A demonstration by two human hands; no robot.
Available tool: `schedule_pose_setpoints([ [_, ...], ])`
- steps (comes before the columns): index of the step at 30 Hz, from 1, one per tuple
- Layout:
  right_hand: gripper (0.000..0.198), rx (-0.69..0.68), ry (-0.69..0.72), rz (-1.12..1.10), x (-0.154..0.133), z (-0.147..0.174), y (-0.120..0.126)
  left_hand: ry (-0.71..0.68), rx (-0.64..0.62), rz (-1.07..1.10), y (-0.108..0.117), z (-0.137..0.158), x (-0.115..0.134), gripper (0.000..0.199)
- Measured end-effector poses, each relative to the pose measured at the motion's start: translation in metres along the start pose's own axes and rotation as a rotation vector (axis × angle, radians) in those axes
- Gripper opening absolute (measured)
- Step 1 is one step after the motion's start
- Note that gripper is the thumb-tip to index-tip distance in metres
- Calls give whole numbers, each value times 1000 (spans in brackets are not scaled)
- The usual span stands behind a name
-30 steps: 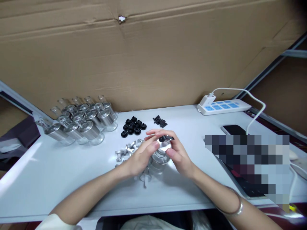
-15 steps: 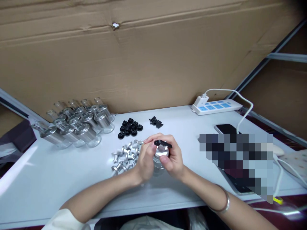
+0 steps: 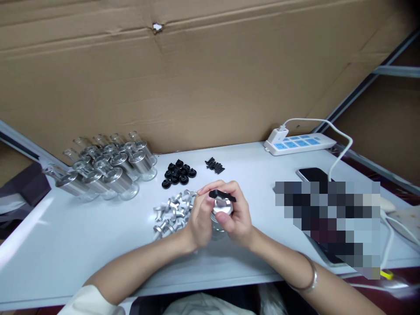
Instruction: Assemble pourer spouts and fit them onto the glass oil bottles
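Between my two hands, near the front middle of the table, stands a clear glass bottle (image 3: 217,228) with a shiny metal cap (image 3: 224,206). A black lever-like piece (image 3: 222,194) lies across the top of the cap. My left hand (image 3: 201,221) is closed round the bottle's left side, its thumb at the left end of the black piece. From the right, my right hand (image 3: 240,214) wraps the cap and bottle, thumb against the cap's near side. Silver metal spout parts (image 3: 173,213) lie in a pile just left of my left hand.
Several glass bottles with metal sleeves (image 3: 118,179) stand grouped at the left. Behind the silver pile are black round stoppers (image 3: 175,175) and small black strips (image 3: 215,165). A white power strip (image 3: 300,143), cable and phone (image 3: 311,174) are at the right. Cardboard (image 3: 203,87) walls the back.
The view has shifted slightly. Both hands keep nearly the same hold on the bottle, with the black piece still across the cap.
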State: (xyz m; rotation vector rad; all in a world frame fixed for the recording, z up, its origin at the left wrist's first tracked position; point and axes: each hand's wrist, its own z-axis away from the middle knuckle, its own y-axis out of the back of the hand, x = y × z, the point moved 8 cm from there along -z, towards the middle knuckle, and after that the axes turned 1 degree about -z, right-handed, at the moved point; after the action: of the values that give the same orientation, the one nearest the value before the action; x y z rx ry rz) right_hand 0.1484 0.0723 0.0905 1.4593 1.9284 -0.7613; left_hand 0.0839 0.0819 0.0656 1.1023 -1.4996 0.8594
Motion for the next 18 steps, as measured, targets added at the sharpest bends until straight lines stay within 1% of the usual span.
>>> schedule_pose_setpoints([
  [7, 27, 3, 33, 24, -3, 0, 0, -50, 17, -73, 1, 0, 7, 51],
  [11, 22, -6, 61, -33, -5, 0, 0, -101, 1, -69, 0, 0, 11, 55],
  [15, 19, -11, 81, -79, -6, 0, 0, -127, -23, -43, -2, 0, 13, 55],
  [18, 18, -7, 78, -87, -5, 1, 0, -175, -26, -46, -1, 0, 17, 53],
])
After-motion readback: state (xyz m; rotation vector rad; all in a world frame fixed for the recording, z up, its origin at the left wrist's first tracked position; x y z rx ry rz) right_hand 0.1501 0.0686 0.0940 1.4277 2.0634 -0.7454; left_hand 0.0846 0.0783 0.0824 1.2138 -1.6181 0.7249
